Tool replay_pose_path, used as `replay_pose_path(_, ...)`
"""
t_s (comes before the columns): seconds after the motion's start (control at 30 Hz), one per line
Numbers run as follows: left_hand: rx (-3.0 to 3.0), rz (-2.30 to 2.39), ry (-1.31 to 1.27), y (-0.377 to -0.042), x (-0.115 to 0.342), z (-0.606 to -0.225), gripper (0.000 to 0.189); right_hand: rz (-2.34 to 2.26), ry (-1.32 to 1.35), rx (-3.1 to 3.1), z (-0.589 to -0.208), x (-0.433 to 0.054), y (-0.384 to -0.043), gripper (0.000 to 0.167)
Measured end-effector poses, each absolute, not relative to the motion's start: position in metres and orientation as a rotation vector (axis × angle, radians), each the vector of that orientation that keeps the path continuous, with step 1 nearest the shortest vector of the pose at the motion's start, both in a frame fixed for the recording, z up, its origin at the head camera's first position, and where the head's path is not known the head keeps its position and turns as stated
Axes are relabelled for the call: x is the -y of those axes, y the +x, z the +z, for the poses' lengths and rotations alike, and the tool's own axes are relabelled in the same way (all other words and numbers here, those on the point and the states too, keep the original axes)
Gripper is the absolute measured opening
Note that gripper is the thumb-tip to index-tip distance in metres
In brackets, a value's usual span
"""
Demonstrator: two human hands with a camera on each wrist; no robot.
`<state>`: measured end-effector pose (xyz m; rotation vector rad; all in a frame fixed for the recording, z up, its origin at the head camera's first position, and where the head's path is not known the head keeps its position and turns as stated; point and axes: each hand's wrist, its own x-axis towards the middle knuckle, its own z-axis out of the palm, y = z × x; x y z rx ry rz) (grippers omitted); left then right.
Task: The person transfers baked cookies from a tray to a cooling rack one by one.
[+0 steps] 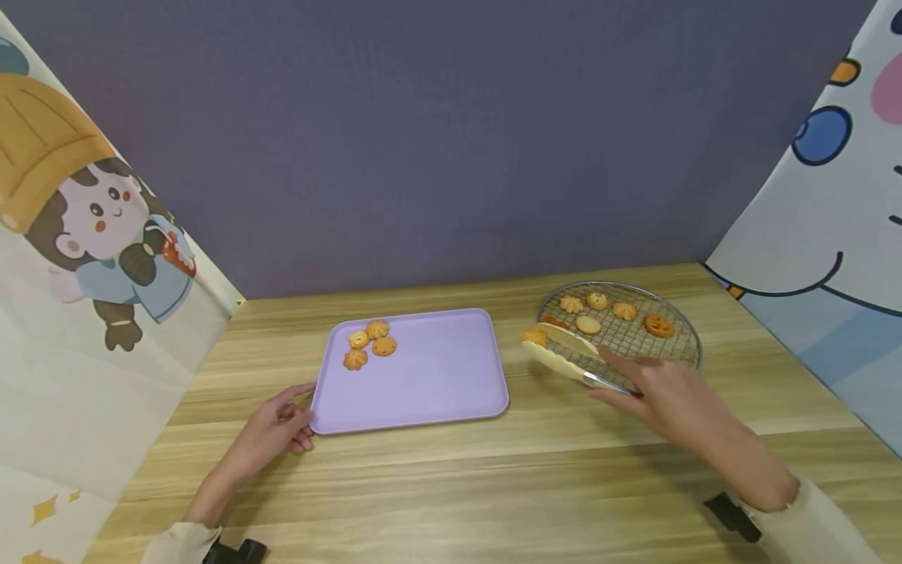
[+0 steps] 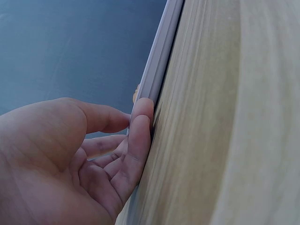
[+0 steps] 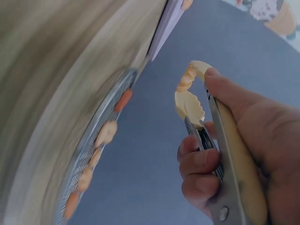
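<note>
Pinching the near-left rim of a lilac tray (image 1: 430, 384) between thumb and fingers, the left hand (image 1: 271, 429) sits at that corner, while the right hand (image 1: 658, 392) has its thumb and fingers wrapped round a pair of tongs (image 1: 553, 362) with pale scalloped tips. Between those tips a ridged cookie (image 1: 535, 336) is held up near the left edge of a round wire rack (image 1: 623, 343), not yet over the tray. Judging by how things lie, the work looks partway through: four tray cookies (image 1: 384, 346) are gathered in the far-left part of the tray, with most of its floor bare, one more is in the tongs, and six rack cookies (image 1: 625, 311) can be counted, one of them partly hidden behind the tongs, so more seems left than done if all are meant to cross over. Under everything runs a wood-grain surface (image 1: 451, 501), its streaks going roughly side to side; at its far edge rises a plain grey-purple wall (image 1: 451, 141), flanked by a left panel with a cartoon figure (image 1: 113, 211) in an orange hat and a right panel with a large cartoon face (image 1: 796, 235)
</note>
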<state>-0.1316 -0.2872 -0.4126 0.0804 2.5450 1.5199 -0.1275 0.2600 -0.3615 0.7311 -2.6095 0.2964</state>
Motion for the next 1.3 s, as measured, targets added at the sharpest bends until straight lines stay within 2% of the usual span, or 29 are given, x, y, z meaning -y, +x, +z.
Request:
replay_pose_path(0.4,-2.546,1.513,0.084,-0.132,0.288,-0.413,0.056,0.284,0.474,2.766,-0.370,-0.308,-0.134,0.068)
replay_pose_path(1.3,-2.558,1.517,0.102,-0.131,0.285,-0.412,0.055,0.282,0.330,2.909,-0.385,-0.349,-0.143,0.071)
